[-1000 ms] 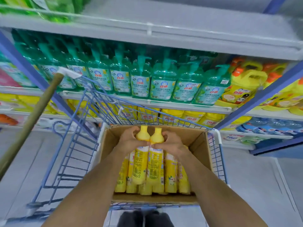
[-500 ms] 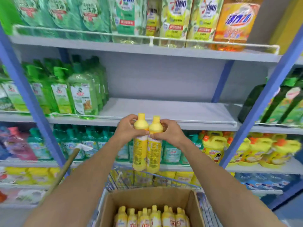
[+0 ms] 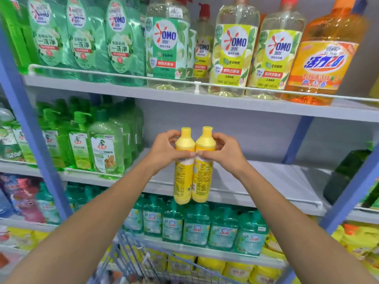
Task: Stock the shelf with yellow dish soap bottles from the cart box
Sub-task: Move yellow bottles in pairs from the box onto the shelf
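- Yellow plastic dish soap bottles, two of them with tall round caps, hang upright side by side with their sides touching: the left yellow bottle (image 3: 184, 171) and the right yellow bottle (image 3: 204, 169).
- The left hand (image 3: 164, 149) grips the left yellow bottle at its shoulder. Its fingers (image 3: 172, 133) are curled round the outer side and the thumb lies across the front.
- The right hand (image 3: 224, 149) grips the right yellow bottle in the same way, with fingers (image 3: 219, 137) curled round the shoulder and the thumb on the front. The two thumb tips nearly meet where the bottles touch.
- Both bottles are held in the air in front of the grey metal middle shelf (image 3: 256, 181), with their bases about level with its front edge.
- On the left of that shelf stands a group of clear green pump bottles (image 3: 106, 148). At its far right leans a dark green bottle (image 3: 346, 175).
- The grey upper shelf (image 3: 225, 103) carries green refill pouches (image 3: 82, 42), clear OMO bottles with green and yellow labels (image 3: 235, 56) and a large orange bottle (image 3: 324, 58).
- Below the hands runs a row of teal bottles with white labels (image 3: 196, 228), and under those are yellow packs (image 3: 215, 265).
- The rim of a blue wire cart (image 3: 143, 261) shows at the bottom, between the forearms.
- A blue upright post (image 3: 30, 136) frames the shelves on the left.
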`<state>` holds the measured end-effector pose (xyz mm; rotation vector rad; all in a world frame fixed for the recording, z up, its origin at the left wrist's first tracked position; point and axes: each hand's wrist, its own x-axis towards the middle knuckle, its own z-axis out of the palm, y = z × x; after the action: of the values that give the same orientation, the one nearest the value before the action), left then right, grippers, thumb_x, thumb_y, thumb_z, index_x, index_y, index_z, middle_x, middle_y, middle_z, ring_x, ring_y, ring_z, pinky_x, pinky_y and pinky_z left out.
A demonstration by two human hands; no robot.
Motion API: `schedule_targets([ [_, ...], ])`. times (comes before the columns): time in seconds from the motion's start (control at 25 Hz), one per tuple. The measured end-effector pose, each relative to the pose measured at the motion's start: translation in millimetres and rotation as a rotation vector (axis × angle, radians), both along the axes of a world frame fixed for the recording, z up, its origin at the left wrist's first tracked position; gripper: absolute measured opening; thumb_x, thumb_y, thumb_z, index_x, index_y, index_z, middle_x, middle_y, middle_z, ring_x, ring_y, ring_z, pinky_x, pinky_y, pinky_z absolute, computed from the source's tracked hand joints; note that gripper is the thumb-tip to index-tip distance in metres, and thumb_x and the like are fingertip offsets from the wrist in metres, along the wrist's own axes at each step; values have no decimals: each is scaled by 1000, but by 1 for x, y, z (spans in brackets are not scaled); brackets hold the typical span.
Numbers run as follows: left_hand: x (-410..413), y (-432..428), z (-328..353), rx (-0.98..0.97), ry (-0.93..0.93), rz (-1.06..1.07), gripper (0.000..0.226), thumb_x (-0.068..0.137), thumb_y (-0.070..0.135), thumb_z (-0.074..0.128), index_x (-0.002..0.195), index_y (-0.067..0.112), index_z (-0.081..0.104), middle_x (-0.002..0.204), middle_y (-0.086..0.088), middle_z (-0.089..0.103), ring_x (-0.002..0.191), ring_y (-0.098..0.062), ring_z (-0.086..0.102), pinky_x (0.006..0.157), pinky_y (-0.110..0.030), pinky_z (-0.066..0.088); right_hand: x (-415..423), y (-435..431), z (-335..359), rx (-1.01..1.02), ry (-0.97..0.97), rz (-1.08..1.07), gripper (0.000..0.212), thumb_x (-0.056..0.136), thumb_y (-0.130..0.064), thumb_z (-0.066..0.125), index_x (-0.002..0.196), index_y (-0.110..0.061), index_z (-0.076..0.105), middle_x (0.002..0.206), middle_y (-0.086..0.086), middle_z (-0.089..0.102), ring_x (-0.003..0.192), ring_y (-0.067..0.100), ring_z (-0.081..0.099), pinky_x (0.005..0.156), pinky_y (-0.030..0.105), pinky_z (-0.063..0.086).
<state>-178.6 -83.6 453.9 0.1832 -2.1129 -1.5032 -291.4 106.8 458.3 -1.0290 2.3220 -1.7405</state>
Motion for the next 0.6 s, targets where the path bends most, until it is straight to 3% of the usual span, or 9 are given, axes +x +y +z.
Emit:
schedule_targets([
  [0.2, -33, -25, 12, 49, 53, 24, 62, 58, 15, 97, 112, 9, 67, 104, -7, 76, 101, -25, 73, 93, -41, 58, -30, -26, 12, -93, 13, 1, 58, 66, -10, 94, 117, -12, 67, 105, 6, 77, 94, 17, 74, 83, 31, 61],
  [0.48, -72, -46, 1, 54, 80, -51, 58, 61, 1, 93, 111, 8, 66, 104, -6, 74, 90, -5, 71, 80, -18, 55, -59, -48, -18, -120, -42, -25, 59, 65, -9, 95, 117, -14, 67, 105, 4, 77, 95, 15, 74, 83, 29, 60],
  [0.6, -79, -48, -23, 104, 80, -49, 60, 64, 2, 92, 118, 7, 64, 111, -6, 74, 99, -9, 71, 87, -24, 55, -59, -48, -32, -147, -97, 16, 62, 69, -4, 91, 122, -17, 63, 109, 4, 76, 99, 17, 74, 82, 26, 59],
])
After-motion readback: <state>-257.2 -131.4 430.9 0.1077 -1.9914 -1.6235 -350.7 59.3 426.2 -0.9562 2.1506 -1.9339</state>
